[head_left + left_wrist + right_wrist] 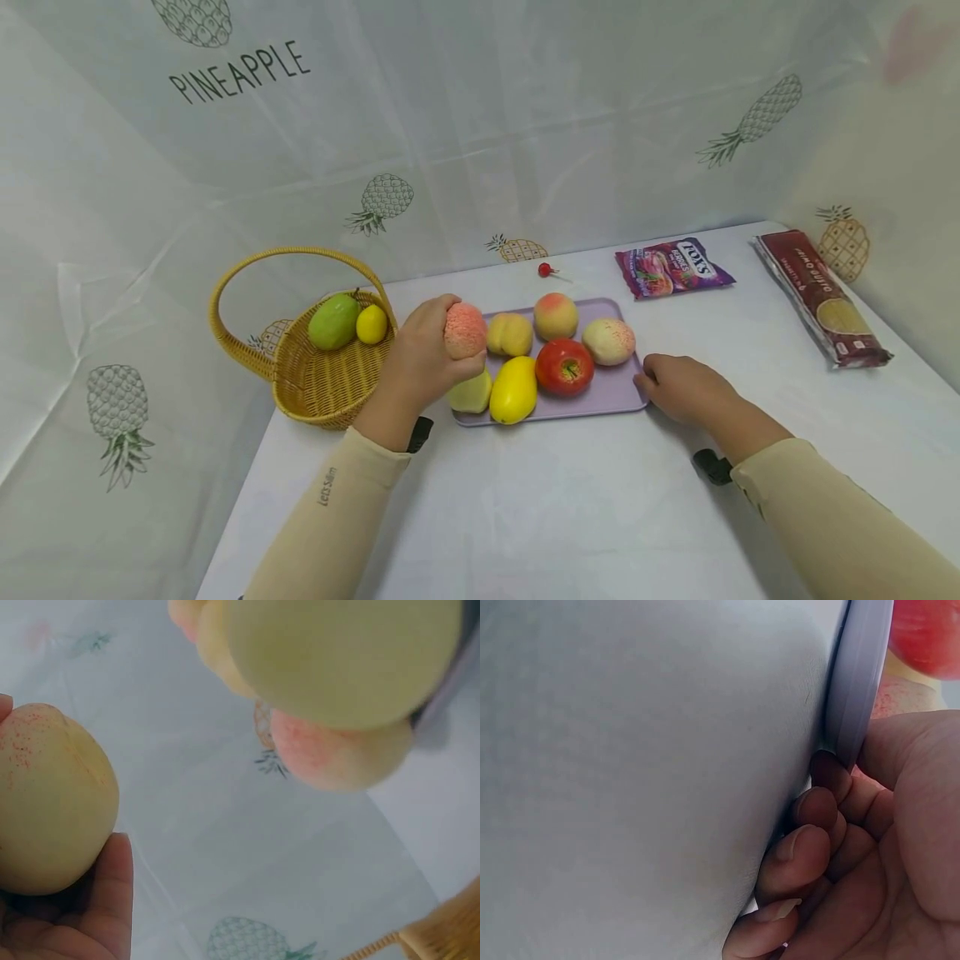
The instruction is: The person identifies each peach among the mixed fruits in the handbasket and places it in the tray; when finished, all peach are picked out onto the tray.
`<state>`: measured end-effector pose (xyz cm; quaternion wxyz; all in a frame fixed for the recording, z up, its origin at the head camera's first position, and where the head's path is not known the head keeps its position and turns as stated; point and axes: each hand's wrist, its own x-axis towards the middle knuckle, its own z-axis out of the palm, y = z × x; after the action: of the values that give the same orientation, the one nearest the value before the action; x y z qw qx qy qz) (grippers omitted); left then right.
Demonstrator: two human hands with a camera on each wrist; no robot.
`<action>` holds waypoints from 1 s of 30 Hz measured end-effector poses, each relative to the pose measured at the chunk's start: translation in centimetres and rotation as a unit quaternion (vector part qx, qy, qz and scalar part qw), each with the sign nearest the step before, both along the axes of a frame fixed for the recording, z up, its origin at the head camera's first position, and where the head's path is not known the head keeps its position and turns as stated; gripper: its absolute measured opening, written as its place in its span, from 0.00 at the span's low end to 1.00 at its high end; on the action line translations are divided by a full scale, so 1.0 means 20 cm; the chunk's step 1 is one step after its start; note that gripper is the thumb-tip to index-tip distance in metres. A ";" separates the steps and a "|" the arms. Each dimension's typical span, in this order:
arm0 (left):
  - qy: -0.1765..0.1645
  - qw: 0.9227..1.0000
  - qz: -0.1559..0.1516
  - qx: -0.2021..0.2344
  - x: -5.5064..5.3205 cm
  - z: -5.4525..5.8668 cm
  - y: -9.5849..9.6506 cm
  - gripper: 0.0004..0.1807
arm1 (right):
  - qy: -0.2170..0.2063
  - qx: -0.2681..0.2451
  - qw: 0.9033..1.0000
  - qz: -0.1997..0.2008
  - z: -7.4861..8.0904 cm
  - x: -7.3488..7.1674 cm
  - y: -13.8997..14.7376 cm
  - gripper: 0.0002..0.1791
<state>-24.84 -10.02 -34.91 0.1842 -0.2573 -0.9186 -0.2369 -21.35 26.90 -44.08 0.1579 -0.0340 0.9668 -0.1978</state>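
My left hand grips a pink-speckled peach over the left end of the lilac tray. In the left wrist view that peach shows its pale yellow side, with fingers round it. At the tray's right edge my right hand pinches the rim, thumb on top and curled fingers below. On the tray lie a red apple, a yellow mango-like fruit, a pale green fruit partly under my left hand, and several peaches, one speckled peach nearest my right hand.
Left of the tray stands a yellow wicker basket with a high handle, holding a green fruit and a lemon. Behind the tray are a small red item and a purple Fox's candy bag. A spaghetti pack lies far right.
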 end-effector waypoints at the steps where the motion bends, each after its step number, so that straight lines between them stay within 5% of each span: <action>1: 0.001 1.000 -0.001 -0.002 0.00 0.00 0.01 0.40 | 0.000 0.000 1.000 0.001 0.00 0.00 0.00 0.16; 14: 0.005 0.999 -0.042 0.002 0.03 0.00 0.17 0.40 | -0.003 -0.006 1.000 -0.005 0.00 0.00 0.00 0.15; 30: -0.002 0.995 -0.095 0.002 0.07 -0.07 0.33 0.37 | -0.004 -0.009 1.000 0.000 0.01 0.00 0.00 0.15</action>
<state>-23.43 -3.46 -36.39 0.1599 -0.3427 -0.8896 -0.2560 -21.32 26.97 -43.94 0.1615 -0.0344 0.9643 -0.2068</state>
